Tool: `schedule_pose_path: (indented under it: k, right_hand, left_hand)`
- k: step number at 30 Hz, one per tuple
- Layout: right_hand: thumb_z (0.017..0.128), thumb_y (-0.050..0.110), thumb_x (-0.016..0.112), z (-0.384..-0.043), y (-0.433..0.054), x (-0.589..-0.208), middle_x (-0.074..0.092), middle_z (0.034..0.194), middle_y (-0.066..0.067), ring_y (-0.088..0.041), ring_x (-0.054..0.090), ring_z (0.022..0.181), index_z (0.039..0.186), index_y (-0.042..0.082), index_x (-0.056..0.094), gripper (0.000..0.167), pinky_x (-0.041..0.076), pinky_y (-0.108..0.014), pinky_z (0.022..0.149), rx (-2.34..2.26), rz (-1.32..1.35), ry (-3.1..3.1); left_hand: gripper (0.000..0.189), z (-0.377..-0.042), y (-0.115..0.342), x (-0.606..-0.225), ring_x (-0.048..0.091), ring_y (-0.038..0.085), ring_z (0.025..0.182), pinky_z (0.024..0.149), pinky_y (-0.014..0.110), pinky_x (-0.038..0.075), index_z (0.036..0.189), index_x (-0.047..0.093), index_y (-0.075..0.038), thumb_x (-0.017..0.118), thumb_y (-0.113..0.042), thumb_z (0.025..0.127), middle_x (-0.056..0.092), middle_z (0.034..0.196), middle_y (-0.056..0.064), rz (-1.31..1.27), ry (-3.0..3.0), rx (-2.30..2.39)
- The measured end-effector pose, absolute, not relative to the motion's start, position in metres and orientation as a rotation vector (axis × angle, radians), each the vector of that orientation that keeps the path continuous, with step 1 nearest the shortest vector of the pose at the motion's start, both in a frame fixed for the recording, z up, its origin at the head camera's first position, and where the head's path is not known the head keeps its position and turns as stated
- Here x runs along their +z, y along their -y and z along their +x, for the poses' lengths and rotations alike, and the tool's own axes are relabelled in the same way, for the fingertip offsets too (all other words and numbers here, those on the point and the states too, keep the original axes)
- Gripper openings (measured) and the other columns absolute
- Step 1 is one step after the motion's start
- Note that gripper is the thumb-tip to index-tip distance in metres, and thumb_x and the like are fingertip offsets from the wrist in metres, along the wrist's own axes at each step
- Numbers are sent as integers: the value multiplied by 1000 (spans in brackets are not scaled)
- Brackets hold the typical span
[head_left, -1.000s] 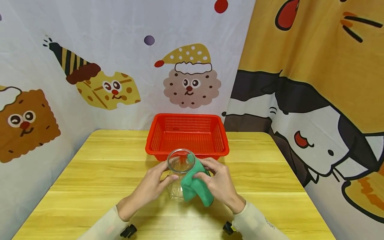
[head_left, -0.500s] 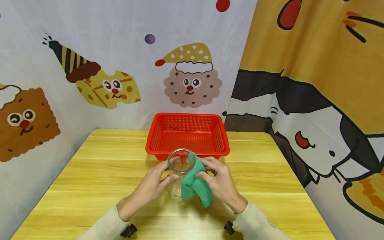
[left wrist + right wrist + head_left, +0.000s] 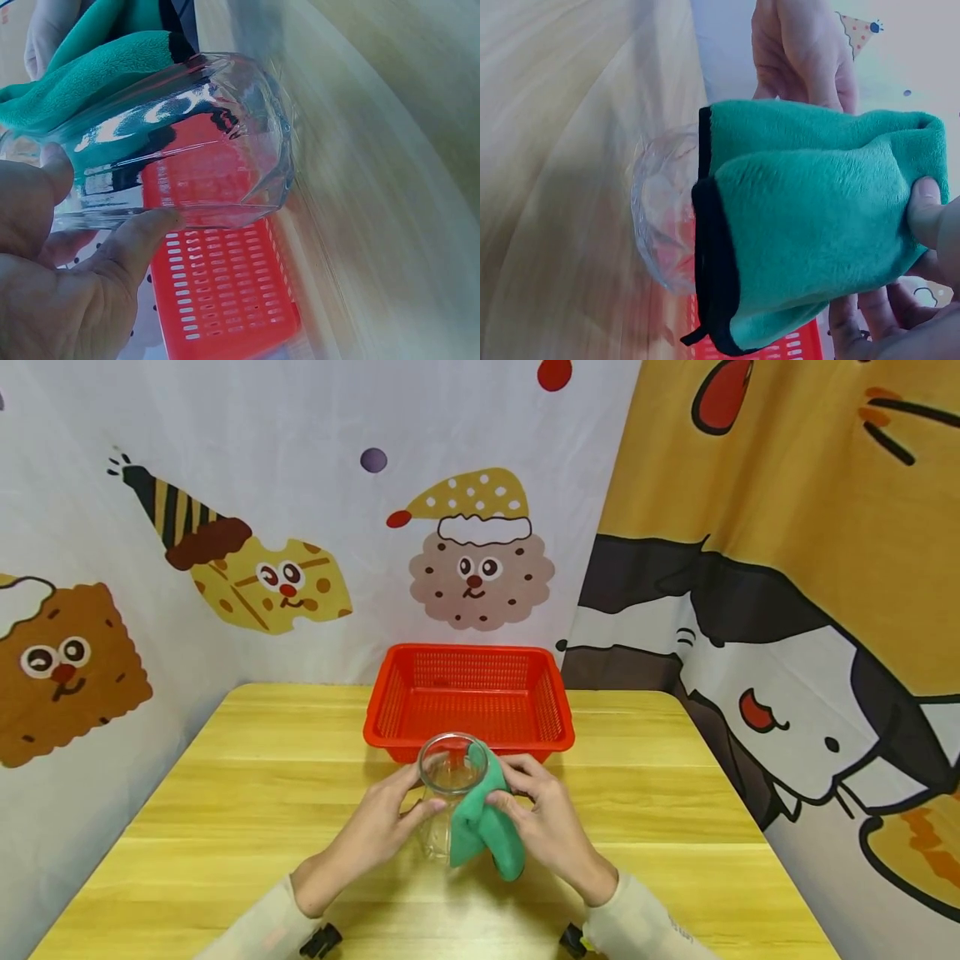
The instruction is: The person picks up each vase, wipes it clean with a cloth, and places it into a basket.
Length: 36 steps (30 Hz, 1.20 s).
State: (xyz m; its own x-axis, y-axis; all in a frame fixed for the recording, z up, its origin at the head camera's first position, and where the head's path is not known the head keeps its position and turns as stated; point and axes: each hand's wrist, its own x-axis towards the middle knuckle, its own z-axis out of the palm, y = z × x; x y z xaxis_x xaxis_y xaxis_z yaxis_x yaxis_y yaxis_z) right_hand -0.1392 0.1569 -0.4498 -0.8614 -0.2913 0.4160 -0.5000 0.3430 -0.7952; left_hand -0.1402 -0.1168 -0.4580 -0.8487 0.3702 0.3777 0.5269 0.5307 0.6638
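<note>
A clear glass jar (image 3: 438,827) with an uncovered round mouth stands upright between the hands, over the table. My left hand (image 3: 386,806) grips its left side, thumb in front and fingers behind; faceted glass shows in the left wrist view. On the jar's right side my right hand (image 3: 547,814) holds a green cloth (image 3: 480,822) against the glass, thumb on the near face. The right wrist view shows the cloth (image 3: 802,217) folded, with a black edge, covering much of the jar (image 3: 664,210). Some right fingers are hidden behind the cloth.
Just behind the jar sits a red plastic basket (image 3: 468,714) with perforated walls, near the table's back edge. The light wooden table (image 3: 285,768) extends to both sides. Printed curtains (image 3: 300,460) hang behind and to the right.
The cloth's lower hanging end has shifted slightly left and its folds have changed as the right hand moved a little. The left hand and the jar stay almost in place.
</note>
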Motion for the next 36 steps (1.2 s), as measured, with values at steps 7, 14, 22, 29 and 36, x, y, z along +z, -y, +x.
schedule_pose_path:
  k: [7,14,22,29,36]
  right_hand:
    - [111,18,77,-134,-154,-449,71,151,-10,-26,80,129,163,8,66,54,69,-29,106,1649,711,2458]
    - [115,25,75,-133,-149,-448,69,152,-11,-21,81,122,165,8,64,55,68,-27,100,1713,670,2452]
    - [116,30,77,-132,-144,-446,72,150,-7,-23,80,126,161,10,69,50,67,-28,105,1682,578,2464]
    - [112,35,83,-133,-142,-445,73,150,-3,-25,74,132,153,16,78,46,65,-32,106,1616,539,2512]
    - [110,38,85,-134,-140,-450,72,152,-2,-26,69,141,150,17,80,45,64,-39,111,1524,560,2564]
  left_hand:
    - [56,-138,117,-459,80,38,136,115,60,66,162,65,-6,81,-18,109,81,147,15,-766,2565,-1213]
    - [60,-138,117,-459,80,37,137,116,60,66,165,62,-8,81,-19,110,81,147,15,-761,2574,-1199]
    - [58,-139,118,-459,80,35,137,116,58,67,164,63,-8,81,-21,110,81,147,12,-758,2574,-1195]
    - [54,-139,119,-458,80,35,137,116,59,67,160,67,-6,81,-19,110,82,146,13,-756,2563,-1201]
    - [54,-139,119,-458,79,35,138,116,60,66,161,66,-7,80,-21,111,81,147,13,-757,2578,-1199]
